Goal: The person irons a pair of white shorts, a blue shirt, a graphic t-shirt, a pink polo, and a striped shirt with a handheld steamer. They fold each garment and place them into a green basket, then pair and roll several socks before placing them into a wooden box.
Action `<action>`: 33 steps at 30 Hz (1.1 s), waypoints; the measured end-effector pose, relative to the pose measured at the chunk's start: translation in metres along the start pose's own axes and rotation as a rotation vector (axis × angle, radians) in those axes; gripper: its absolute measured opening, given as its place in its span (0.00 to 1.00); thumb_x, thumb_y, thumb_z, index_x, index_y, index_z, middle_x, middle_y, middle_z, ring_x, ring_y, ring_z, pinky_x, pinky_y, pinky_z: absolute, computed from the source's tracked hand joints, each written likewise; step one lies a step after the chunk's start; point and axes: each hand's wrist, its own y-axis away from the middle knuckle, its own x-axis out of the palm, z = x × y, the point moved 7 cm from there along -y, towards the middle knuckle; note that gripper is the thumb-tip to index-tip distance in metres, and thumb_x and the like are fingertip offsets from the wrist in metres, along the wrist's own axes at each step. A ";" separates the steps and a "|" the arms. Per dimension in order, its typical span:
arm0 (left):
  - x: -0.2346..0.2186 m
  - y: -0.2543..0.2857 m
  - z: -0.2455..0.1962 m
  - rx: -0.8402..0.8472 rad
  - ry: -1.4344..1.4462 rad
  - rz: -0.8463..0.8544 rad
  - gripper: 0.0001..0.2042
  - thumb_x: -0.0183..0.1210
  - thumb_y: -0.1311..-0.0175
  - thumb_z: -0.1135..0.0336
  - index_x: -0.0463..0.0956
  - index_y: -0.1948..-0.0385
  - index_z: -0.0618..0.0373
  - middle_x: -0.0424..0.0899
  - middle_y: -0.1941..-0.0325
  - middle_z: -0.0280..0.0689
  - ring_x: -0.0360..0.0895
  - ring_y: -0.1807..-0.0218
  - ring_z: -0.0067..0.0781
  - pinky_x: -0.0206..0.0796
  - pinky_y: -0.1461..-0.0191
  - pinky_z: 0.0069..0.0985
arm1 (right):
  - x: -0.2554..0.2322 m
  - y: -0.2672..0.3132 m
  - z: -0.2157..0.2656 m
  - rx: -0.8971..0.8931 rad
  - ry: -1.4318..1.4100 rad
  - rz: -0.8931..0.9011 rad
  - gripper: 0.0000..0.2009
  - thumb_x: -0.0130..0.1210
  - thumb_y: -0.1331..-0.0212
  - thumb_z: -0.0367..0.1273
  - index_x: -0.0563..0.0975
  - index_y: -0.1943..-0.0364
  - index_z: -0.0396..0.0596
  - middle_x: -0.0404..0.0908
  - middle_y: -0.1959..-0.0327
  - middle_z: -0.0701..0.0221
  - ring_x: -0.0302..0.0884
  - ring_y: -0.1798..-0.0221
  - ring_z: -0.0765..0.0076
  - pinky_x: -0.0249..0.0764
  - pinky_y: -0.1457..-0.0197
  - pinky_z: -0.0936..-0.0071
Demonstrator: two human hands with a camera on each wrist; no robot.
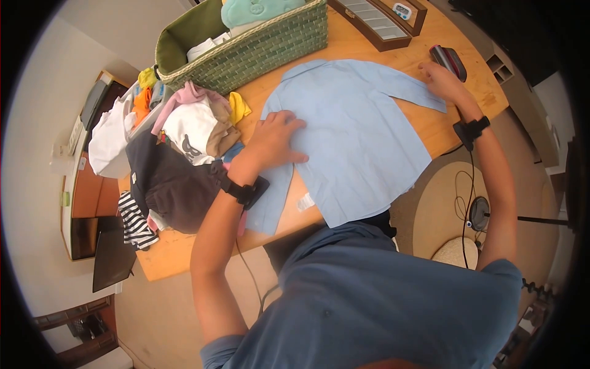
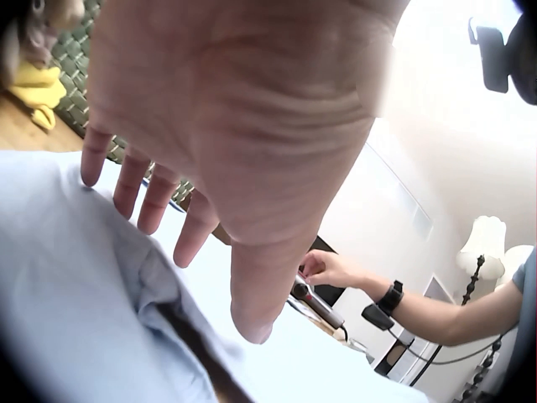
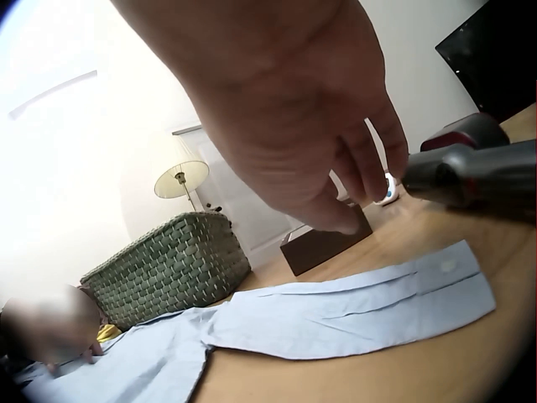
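A light blue long-sleeved shirt (image 1: 353,135) lies spread on the wooden table, one sleeve (image 1: 418,91) stretched out to the right and the other running down at the left. My left hand (image 1: 275,140) is over the shirt's left side with fingers spread; the left wrist view shows its palm (image 2: 226,117) and straight fingers above the fabric. Past the right sleeve's upper edge, my right hand (image 1: 445,81) hangs over the table with loosely bent fingers, holding nothing. In the right wrist view that hand (image 3: 302,117) is above the sleeve (image 3: 336,317), beside a dark grey and red device (image 3: 487,172).
A green woven basket (image 1: 252,58) with cloth items stands at the back. Piled clothes, including a dark garment (image 1: 175,187) and a striped one (image 1: 134,221), lie at the left. A brown compartment box (image 1: 393,44) is at the back right, with a small white timer (image 1: 402,11).
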 end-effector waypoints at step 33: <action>0.015 -0.041 0.036 -0.031 0.149 -0.205 0.26 0.69 0.51 0.50 0.78 0.48 0.46 0.73 0.37 0.33 0.62 0.31 0.43 0.50 0.29 0.43 | 0.043 0.068 0.133 0.175 -1.418 0.405 0.08 0.52 0.40 0.28 0.70 0.59 0.42 0.70 0.74 0.74 0.67 0.78 0.83 0.67 0.78 0.82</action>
